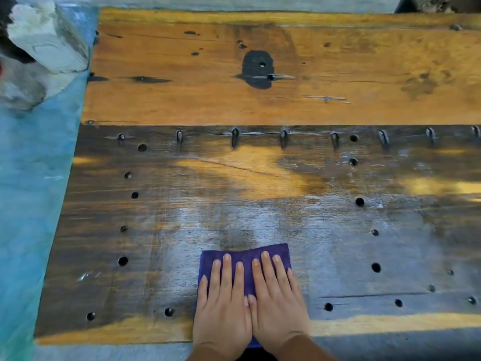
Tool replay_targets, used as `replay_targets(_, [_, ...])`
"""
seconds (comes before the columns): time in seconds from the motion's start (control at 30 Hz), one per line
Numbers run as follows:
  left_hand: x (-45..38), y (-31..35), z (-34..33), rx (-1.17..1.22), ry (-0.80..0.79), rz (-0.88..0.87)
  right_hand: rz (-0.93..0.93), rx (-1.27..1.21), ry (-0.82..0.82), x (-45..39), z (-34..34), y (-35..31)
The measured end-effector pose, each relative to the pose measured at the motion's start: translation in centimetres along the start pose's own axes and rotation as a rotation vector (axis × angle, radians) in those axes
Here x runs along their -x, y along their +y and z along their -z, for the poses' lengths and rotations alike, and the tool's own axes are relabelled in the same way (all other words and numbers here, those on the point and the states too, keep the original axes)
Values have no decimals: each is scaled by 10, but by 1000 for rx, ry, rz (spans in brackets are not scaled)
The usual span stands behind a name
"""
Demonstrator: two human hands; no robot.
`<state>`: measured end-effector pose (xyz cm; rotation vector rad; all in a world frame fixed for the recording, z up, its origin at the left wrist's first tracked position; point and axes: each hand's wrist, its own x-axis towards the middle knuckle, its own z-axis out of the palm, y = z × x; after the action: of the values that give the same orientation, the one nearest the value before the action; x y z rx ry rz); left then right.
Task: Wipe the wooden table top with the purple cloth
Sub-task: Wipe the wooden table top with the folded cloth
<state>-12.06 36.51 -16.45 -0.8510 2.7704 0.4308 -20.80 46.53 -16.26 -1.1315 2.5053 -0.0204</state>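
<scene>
The purple cloth (246, 259) lies flat on the wooden table top (234, 178), close to its near edge and around the middle. My left hand (222, 306) and my right hand (277, 303) lie side by side on the cloth, thumbs touching. The fingers of both hands are straight and spread, pressing the cloth down. Only the cloth's far strip, its left border and a sliver by my wrists show around the hands. The wood around the cloth looks wet and shiny.
The near plank is dark, with several drilled holes (122, 261) and a row of bent nails (235, 136) along its far seam. The far plank is orange with a black patch (257, 69). Blue floor (28, 204) lies left, with grey rubble (39, 56) at the far left corner.
</scene>
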Motion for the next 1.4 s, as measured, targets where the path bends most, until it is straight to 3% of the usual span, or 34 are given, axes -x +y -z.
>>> replay_targets(0.3, [-1, 2, 5, -22, 26, -5, -4, 0, 17, 1, 5, -1])
replay_targets(0.53, [3, 9, 12, -121, -59, 27, 47, -80, 28, 2, 16, 4])
replay_targets(0.73, [-1, 70, 2, -90, -69, 102, 143, -93, -3, 6, 20, 64])
replay_targets(0.93, [-16, 132, -10, -50, -123, 71, 64, -35, -56, 16, 28, 130])
replay_targets(1.4, [-81, 121, -1, 2, -152, 50, 31, -26, -138, -47, 41, 137])
